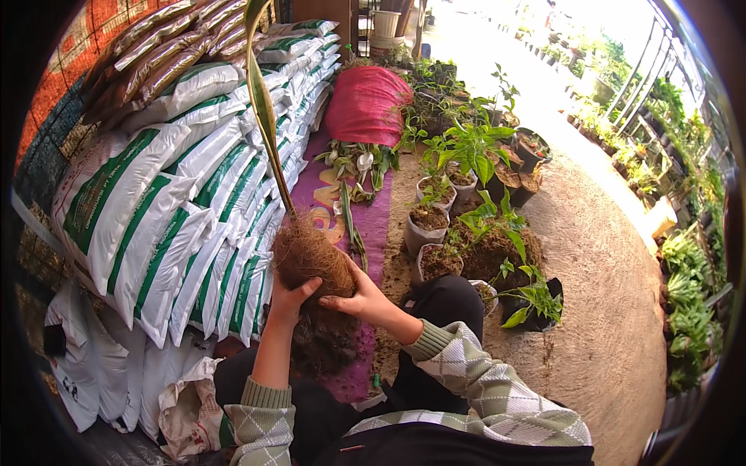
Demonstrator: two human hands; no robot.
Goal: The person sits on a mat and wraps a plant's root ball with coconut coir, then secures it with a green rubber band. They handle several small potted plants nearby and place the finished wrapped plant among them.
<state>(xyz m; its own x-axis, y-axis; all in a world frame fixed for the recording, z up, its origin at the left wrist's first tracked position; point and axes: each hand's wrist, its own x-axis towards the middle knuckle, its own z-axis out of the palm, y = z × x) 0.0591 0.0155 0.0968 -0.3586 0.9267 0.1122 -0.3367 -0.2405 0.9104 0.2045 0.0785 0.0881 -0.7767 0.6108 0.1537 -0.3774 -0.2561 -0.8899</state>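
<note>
Both my hands hold a brown, fibrous root ball (pixel 309 253) with a long, yellow-edged snake plant leaf (pixel 265 110) rising from its top. My left hand (pixel 292 297) grips its lower left side. On the lower right side, my right hand (pixel 364 297) is closed round it, fingers partly behind the roots. Below lies dark loose soil (pixel 323 343) on a purple printed sheet (pixel 373 233). A cut snake plant leaf (pixel 349 227) rests on that sheet beyond my hands.
Stacked white and green plastic sacks (pixel 157 204) fill the left side. A pink sack (pixel 370 105) of plants stands ahead. White grow bags (pixel 427 224) with seedlings and a black-bagged plant (pixel 533 303) are to the right. An opened sack (pixel 192 408) sits at lower left.
</note>
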